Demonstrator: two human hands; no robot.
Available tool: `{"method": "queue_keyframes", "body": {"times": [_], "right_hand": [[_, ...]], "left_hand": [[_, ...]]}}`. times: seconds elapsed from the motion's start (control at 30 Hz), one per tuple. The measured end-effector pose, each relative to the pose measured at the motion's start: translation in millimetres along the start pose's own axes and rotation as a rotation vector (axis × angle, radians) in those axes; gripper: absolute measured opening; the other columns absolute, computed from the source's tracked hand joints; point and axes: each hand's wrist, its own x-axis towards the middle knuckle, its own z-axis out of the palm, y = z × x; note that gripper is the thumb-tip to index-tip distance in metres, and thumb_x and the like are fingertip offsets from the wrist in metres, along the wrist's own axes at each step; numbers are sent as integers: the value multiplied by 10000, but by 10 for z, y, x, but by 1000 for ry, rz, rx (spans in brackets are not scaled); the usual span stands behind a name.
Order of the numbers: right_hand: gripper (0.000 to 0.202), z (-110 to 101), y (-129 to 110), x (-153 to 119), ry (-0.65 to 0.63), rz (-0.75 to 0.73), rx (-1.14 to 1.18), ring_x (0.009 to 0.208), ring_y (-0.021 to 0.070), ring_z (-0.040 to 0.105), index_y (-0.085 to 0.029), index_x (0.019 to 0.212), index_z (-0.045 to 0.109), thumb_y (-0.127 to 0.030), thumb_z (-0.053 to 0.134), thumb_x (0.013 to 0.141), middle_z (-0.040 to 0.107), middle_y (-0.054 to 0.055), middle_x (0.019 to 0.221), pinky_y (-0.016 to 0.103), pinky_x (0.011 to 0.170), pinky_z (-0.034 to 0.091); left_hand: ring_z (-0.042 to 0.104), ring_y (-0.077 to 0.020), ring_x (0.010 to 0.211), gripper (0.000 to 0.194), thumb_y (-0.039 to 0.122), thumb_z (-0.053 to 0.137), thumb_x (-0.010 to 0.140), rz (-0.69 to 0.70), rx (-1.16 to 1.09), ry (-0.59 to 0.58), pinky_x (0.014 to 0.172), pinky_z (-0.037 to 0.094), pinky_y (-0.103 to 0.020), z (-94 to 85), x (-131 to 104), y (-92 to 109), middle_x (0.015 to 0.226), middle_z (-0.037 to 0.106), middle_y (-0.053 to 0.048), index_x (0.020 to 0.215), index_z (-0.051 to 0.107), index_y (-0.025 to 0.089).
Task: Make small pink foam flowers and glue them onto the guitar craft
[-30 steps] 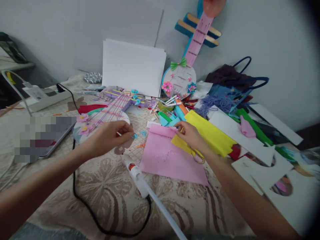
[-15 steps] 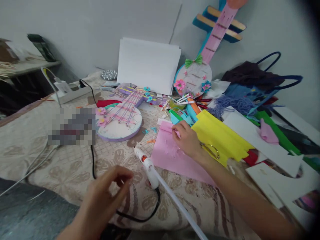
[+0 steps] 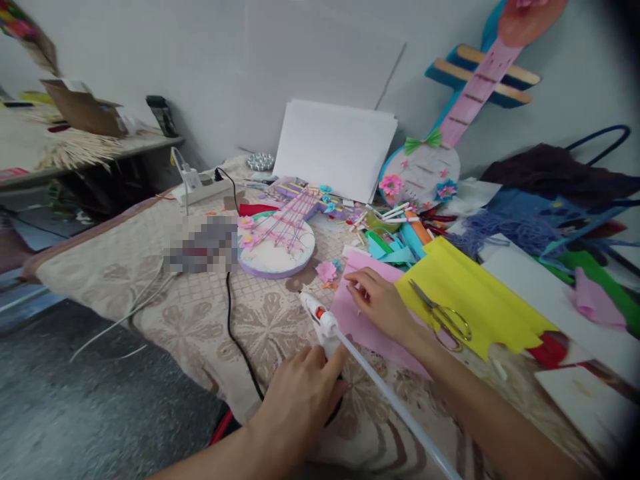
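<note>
Cloth (image 3: 545, 175) in bag (image 3: 525, 205), beyond glue gun (image 3: 327, 325)

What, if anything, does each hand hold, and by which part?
Left hand seems on the glue gun at its handle; closed grip uncertain. Right hand: nothing visibly held.

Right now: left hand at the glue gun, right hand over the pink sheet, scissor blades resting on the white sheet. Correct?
Not quite: the scissor blades rest on the yellow sheet, as the head view shows. The rest stands: left hand at the glue gun, right hand over the pink sheet.
</note>
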Motion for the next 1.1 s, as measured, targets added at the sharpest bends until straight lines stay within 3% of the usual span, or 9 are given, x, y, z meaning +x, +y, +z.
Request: {"method": "queue_keyframes", "body": {"times": [0.3, 0.5, 0.57, 0.67, 0.83, 0.97, 1.1], "right_hand": [[148, -11, 37, -316, 108, 75, 152, 766, 172, 577, -200, 889, 606, -169, 470, 839, 631, 43, 847, 288, 686, 446], [150, 25, 62, -412, 155, 145, 253, 701, 171, 587, -208, 865, 613, -191, 469, 827, 644, 45, 831, 284, 618, 457], [147, 50, 59, -421, 134, 154, 279, 678, 163, 584, -205, 856, 613, -190, 470, 824, 639, 37, 808, 279, 609, 454], [148, 95, 36, -423, 108, 156, 316, 696, 159, 587, -199, 855, 615, -198, 470, 831, 632, 34, 813, 278, 628, 455], [139, 133, -54, -456, 116, 119, 323, 740, 162, 590, -200, 842, 616, -185, 478, 831, 636, 32, 816, 286, 679, 457], [159, 134, -94, -466, 119, 75, 276, 794, 168, 589, -196, 868, 611, -149, 463, 833, 626, 44, 840, 294, 720, 465], [261, 152, -108, -330, 21, 12, 101, 931, 174, 582, -209, 1044, 596, -145, 440, 846, 553, 84, 1137, 313, 791, 476]], "left_hand": [[588, -258, 859, 270, 259, 423, 859, -87, 25, 90, 705, 494, -394, 86, 42, -15, 953, 582, -106, 1112, 508, 219], [565, -233, 907, 280, 293, 362, 893, -50, 31, 320, 766, 475, -369, 141, -156, -367, 1013, 554, -109, 1139, 476, 223], [557, -230, 914, 287, 307, 360, 898, -39, 63, 381, 779, 464, -369, 57, -209, -488, 1011, 546, -107, 1150, 469, 225], [559, -203, 860, 262, 281, 371, 892, 11, 71, 412, 755, 456, -338, -235, -181, -589, 963, 550, -85, 1115, 496, 223], [567, -174, 815, 262, 209, 423, 847, 183, 40, 345, 755, 436, -302, -723, 264, -646, 936, 596, -59, 1094, 510, 212], [569, -193, 879, 269, 176, 429, 815, 262, 58, 331, 779, 422, -305, -790, 745, -735, 974, 611, -74, 1074, 504, 186], [574, -191, 823, 290, 185, 413, 817, 245, 101, 337, 758, 420, -304, -780, 996, -777, 941, 613, -76, 1098, 482, 176]]}}
